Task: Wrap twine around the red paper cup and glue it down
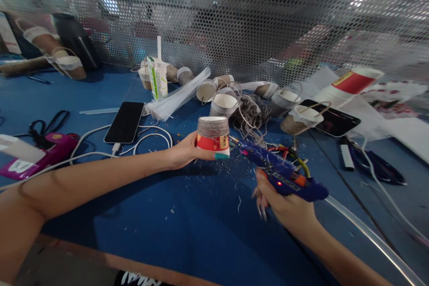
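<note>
My left hand point(187, 152) is closed around a small red and white paper cup point(212, 140) held above the blue table. Grey-brown twine point(213, 126) is wound around the upper part of the cup. In my right hand point(281, 203) is a blue hot glue gun point(284, 165) with a small red light lit. Its nozzle points left and comes up close to the right side of the cup; whether it touches I cannot tell. A long clear glue stick point(375, 237) sticks out of the gun's back end.
Behind the cup lie a tangle of twine point(251, 114), several twine-wrapped cups and a bundle of clear glue sticks point(181, 94). A phone point(124, 121) with a white cable sits at left. Stacked paper cups point(351, 85) and scissors point(378, 163) lie at right. A perforated metal screen point(214, 22) stands behind.
</note>
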A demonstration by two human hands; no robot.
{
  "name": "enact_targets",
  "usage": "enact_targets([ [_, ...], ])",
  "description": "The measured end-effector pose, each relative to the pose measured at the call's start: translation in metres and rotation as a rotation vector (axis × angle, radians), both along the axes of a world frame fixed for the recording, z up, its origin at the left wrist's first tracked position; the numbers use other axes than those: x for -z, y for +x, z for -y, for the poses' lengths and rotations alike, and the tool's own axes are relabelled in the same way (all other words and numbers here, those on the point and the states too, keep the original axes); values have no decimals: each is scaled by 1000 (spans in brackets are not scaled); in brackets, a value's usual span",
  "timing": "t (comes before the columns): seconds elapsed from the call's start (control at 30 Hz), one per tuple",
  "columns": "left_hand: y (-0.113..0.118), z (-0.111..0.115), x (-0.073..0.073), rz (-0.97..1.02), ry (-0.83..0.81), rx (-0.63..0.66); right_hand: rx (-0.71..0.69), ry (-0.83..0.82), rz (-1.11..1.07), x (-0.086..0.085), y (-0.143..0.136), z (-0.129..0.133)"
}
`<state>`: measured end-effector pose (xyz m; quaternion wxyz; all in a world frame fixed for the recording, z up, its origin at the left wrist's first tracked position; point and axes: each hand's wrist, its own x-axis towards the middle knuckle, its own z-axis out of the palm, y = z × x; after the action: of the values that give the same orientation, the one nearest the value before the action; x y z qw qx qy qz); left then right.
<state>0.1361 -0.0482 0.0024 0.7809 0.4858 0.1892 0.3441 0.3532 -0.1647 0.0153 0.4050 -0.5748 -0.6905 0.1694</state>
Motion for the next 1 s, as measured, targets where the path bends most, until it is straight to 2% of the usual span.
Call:
enact_targets([
  [0.23,0,-1,-1,-7,-14,-2,69,46,-22,16,4,-2],
  [0.33,0,-1,1,-1,-45,-27,75,9,13,11,7,-3],
  [0.43,0,-1,3,14,-101,-111,128,47,98,-1,10,-12],
  [0.5,2,-1,3,40,-110,-189,209,118,239,-11,12,-20],
  [0.57,3,-1,1,77,-94,-288,311,138,483,-22,13,-25],
  [0.7,6,-5,0,117,-71,-473,452,-83,994,-36,19,-18],
  [0.8,7,-8,3,85,-40,-501,403,-158,1167,-34,33,-8],
  [0.9,6,-9,6,43,14,-475,337,-48,1136,-24,58,-7],
  [1.0,6,-9,6,37,35,-440,224,55,855,-18,84,-9],
])
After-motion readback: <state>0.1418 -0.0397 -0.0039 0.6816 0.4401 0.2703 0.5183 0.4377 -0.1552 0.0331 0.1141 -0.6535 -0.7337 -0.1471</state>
